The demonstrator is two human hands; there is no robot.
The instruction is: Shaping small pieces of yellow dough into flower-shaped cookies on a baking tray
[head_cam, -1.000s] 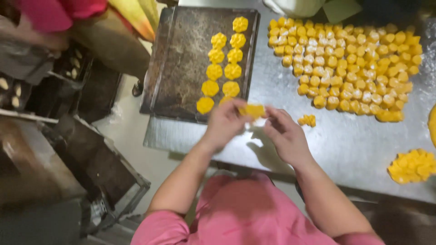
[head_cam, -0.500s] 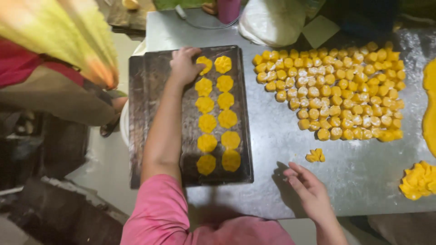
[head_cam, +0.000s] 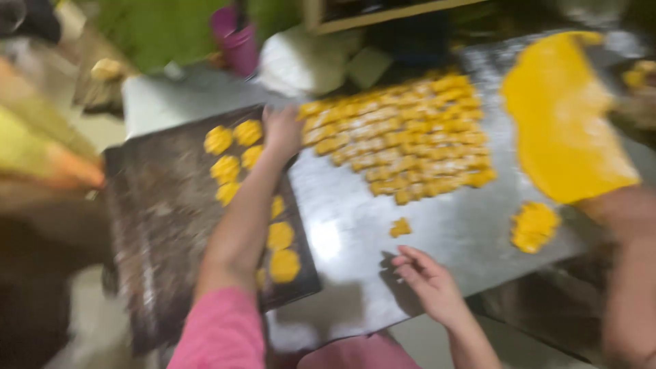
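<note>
The view is blurred by motion. My left hand [head_cam: 283,132] reaches across the dark baking tray [head_cam: 157,225] to its far right corner, next to two rows of shaped yellow dough pieces [head_cam: 232,154]. Whether it holds anything is hidden by the blur. My right hand [head_cam: 427,280] rests on the steel table [head_cam: 348,239] with its fingers apart and empty. A small loose dough piece [head_cam: 400,227] lies just beyond it. A big block of several cut yellow dough pieces [head_cam: 403,137] covers the table's middle.
A rolled sheet of yellow dough [head_cam: 567,123] and a pile of dough scraps [head_cam: 536,225] lie at the right. Another person's arm [head_cam: 625,273] comes in at the right edge. A pink cup [head_cam: 236,41] and a white bag [head_cam: 301,61] stand at the back.
My left hand has shifted from the top of the dough rows to the tray's far right corner. My right hand stays low on the table. The view has swung right.
</note>
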